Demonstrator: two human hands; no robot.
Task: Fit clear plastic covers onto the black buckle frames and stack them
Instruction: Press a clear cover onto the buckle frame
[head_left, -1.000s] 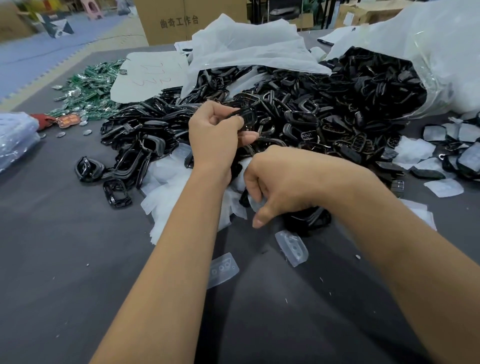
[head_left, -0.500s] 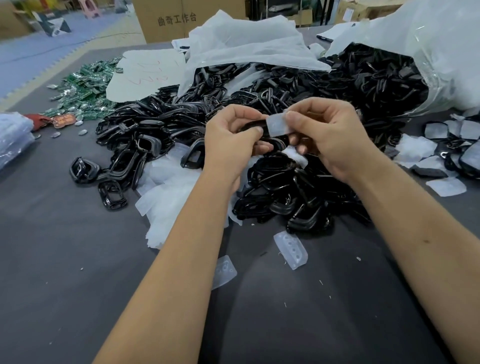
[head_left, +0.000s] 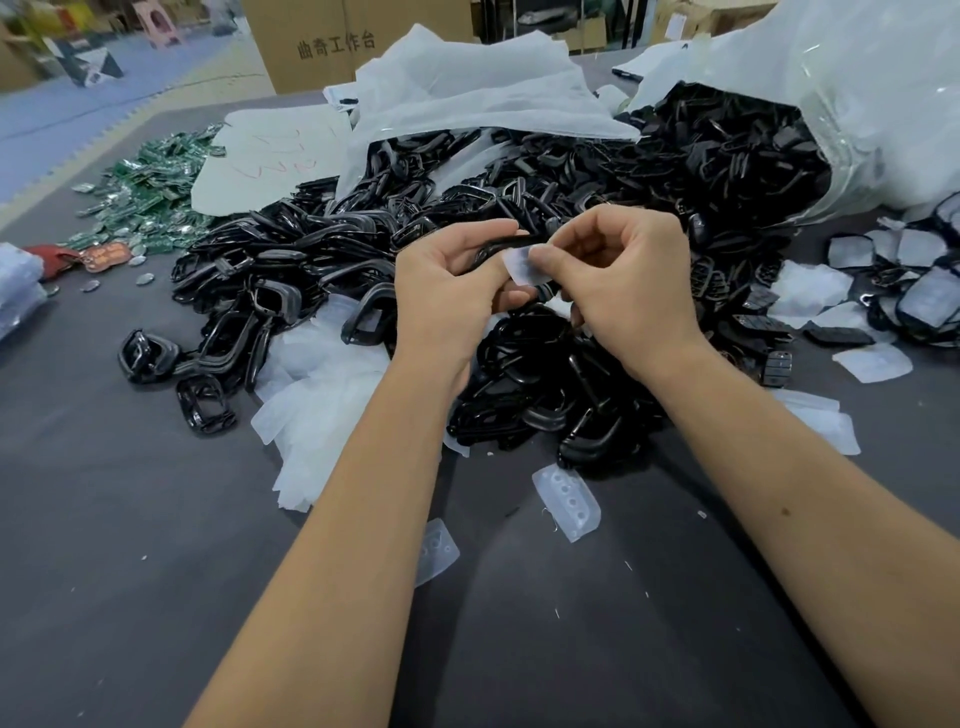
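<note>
The left hand (head_left: 447, 291) is gripping a frame (head_left: 511, 243); the right hand (head_left: 623, 280) is pinching a cover (head_left: 524, 269) against it, above the frame pile (head_left: 519, 218) crowding the surface (head_left: 130, 519); loose covers (head_left: 567, 500) are lying nearer.

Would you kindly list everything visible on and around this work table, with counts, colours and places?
black buckle frames: too many to count, black, heaped across the table's middle and spilling from the bag
held frame: one, black, in the left hand
held cover: one, clear, pinched against the held frame
loose covers: two lying apart, clear, near edge of the heap
cover pile: many, whitish, left of the forearms
plastic bag: one, clear white, far right
green parts: many, far left
cardboard box: one, brown, behind the table
table: one, dark grey
left hand: one, grips the held frame
right hand: one, pinches the held cover
</note>
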